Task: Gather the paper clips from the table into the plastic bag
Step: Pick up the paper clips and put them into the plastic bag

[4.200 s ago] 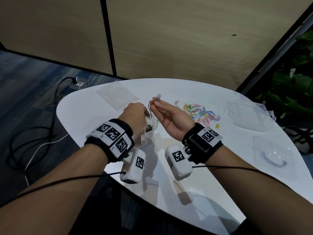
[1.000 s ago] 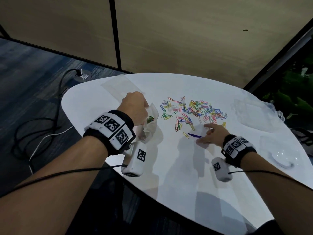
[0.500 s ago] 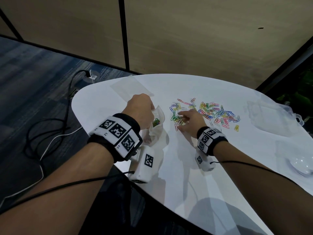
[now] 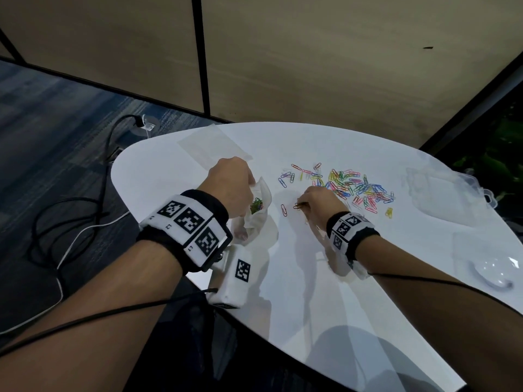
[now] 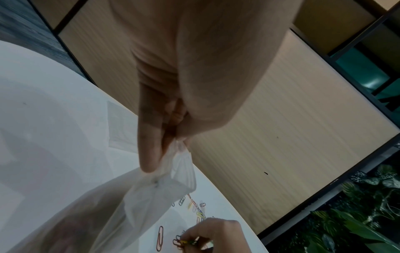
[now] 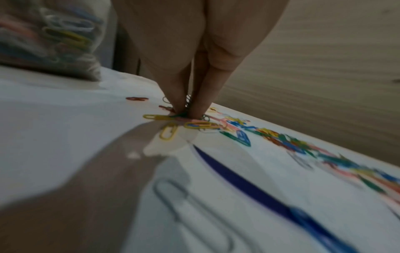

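Note:
A scatter of coloured paper clips (image 4: 353, 188) lies on the white table (image 4: 283, 278). My left hand (image 4: 232, 188) pinches the rim of a clear plastic bag (image 4: 259, 213) and holds it up; several clips show inside the bag (image 6: 54, 37). In the left wrist view the left fingers (image 5: 151, 145) grip the bag's edge (image 5: 179, 171). My right hand (image 4: 314, 200) is down on the table at the near left end of the scatter, its thumb and fingers (image 6: 199, 95) pinching a small bunch of clips (image 6: 186, 114). A single red clip (image 4: 283, 210) lies between hand and bag.
A flat clear bag (image 4: 209, 148) lies at the table's far left. Clear plastic containers (image 4: 447, 193) sit at the right, another clear lid (image 4: 489, 267) near the right edge. Cables (image 4: 70, 227) run over the floor on the left. A wooden wall stands behind the table.
My right hand swept in from the right side of the table to the near left end of the clips and closed on a bunch. The left hand kept holding the bag.

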`<state>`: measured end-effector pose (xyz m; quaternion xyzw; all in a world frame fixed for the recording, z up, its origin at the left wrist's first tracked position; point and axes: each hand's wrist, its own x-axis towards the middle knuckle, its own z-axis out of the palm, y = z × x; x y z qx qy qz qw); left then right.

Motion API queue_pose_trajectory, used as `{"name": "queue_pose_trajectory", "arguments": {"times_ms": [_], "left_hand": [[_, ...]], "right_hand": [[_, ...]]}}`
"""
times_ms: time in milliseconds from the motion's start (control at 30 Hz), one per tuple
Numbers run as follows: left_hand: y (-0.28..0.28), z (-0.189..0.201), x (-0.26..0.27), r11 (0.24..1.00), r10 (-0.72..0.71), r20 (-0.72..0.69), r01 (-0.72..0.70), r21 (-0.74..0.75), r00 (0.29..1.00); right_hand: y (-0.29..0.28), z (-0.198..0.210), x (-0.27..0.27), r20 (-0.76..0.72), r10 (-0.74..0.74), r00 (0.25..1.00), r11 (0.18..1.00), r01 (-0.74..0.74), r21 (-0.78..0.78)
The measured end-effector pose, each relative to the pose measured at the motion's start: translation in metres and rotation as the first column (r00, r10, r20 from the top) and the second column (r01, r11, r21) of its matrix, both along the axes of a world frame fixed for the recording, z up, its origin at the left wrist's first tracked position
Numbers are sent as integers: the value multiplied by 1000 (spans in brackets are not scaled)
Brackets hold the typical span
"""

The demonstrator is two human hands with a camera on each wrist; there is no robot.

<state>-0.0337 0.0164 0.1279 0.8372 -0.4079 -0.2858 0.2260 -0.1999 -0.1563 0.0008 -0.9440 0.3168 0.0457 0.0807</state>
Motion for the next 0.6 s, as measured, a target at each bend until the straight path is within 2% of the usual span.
{"name": "queue_pose_trajectory", "arguments": {"times_ms": [100, 167, 233, 300, 367, 500, 533, 600], "left_hand": [[0, 2, -2, 1000, -21, 1, 21, 13, 1000], [-1, 3, -1, 1000, -21, -4, 21, 15, 1000], [-1, 4, -1, 999, -22, -1, 22, 24, 1000], [-2, 4, -2, 999, -31, 8, 31, 32, 999], [-5, 3, -4, 999, -38, 6, 38, 37, 999], [-10, 3, -8, 999, -24, -47, 25, 25, 999], [-11, 4, -10, 1000, -18, -62, 19, 13, 998], [-12, 6, -14, 1000, -11, -65, 11, -7, 998]], "right_hand": [[-7, 11, -11, 111, -269, 957, 959, 256, 122], [-14, 20, -18, 205, -491, 847, 859, 431, 277], [-19, 31, -22, 254, -676, 692, 701, 496, 513], [-12, 49, -21, 278, -807, 521, 495, 340, 799], [1, 70, -17, 270, -871, 411, 326, 72, 943], [36, 105, 0, 184, -906, 380, 81, -273, 959], [47, 109, 4, 166, -913, 374, 47, -307, 950], [67, 108, 14, 184, -904, 385, 70, -292, 954]]}}
